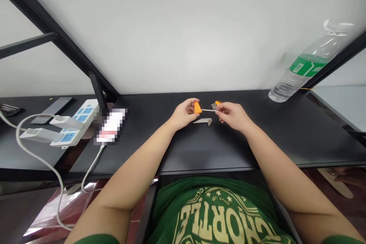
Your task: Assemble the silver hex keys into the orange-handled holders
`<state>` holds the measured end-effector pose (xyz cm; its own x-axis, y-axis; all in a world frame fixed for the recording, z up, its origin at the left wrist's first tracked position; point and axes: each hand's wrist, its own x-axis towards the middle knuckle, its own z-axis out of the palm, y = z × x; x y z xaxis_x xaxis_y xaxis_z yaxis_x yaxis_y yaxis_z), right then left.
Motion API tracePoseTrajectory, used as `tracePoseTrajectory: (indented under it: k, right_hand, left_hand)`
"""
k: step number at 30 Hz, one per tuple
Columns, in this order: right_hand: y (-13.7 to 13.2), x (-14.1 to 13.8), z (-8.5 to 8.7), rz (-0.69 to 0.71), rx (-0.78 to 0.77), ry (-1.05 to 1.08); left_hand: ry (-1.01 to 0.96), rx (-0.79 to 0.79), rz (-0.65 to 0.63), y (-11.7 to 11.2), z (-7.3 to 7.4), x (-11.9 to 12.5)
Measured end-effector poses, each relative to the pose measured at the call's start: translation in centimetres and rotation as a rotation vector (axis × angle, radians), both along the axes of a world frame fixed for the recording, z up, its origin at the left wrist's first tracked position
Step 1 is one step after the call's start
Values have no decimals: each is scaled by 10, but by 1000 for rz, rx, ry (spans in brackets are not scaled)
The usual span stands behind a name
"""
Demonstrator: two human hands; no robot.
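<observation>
My left hand (184, 113) grips a small orange hex-key holder (197, 107) above the black table (200, 148). A thin silver hex key (208, 110) runs from that holder to my right hand (233, 115), whose fingertips pinch its other end. Just behind my right hand lies a second orange holder with several keys in it (216, 104). A loose pile of several silver hex keys (203, 121) lies on the table between and just below the two hands.
A white and blue power strip (74, 124) with plugs and white cables sits at the left, beside a blurred white item (111, 126). A clear water bottle with a green label (305, 66) leans at the back right. A dark flat device (53, 108) lies far left.
</observation>
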<state>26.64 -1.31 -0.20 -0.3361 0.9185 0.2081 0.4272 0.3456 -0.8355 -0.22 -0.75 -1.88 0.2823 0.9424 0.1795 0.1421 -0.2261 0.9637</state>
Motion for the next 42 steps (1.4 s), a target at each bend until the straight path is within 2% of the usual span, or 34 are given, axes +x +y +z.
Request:
tracePoseTrajectory:
  k: [4, 6, 8, 14, 16, 19, 25, 27, 30, 32, 36, 42]
  right_hand:
    - [-5, 0, 8, 38, 185, -147]
    - [-5, 1, 9, 50, 226, -178]
    - [-3, 2, 7, 63, 189, -142]
    - [-3, -18, -8, 136, -151, 72]
    - [-7, -28, -10, 169, -143, 139]
    - [-13, -39, -11, 164, -62, 90]
    - [-16, -43, -10, 120, -11, 54]
    - [-15, -40, -11, 115, 70, -43]
    - [-13, -36, -13, 161, 281, -326]
    - [-13, -35, -14, 210, 354, -505]
    - [-17, -39, -11, 213, 335, -680]
    - [-26, -47, 1, 225, 232, -709]
  left_hand:
    - [53, 21, -9, -2, 1, -1]
    - [88, 30, -12, -3, 1, -1]
    - [131, 54, -20, -4, 0, -1]
    - [316, 220, -4, -10, 1, 1]
    - [384, 241, 9, -11, 3, 1]
    - [461, 266, 28, -12, 4, 0]
    - [540, 286, 23, -11, 8, 2]
    - [566, 284, 34, -11, 11, 1]
    - [600, 290, 110, -10, 16, -4]
    - [596, 295, 160, -8, 19, -7]
    - [596, 285, 186, -7, 20, -9]
    - [628, 293, 185, -7, 18, -5]
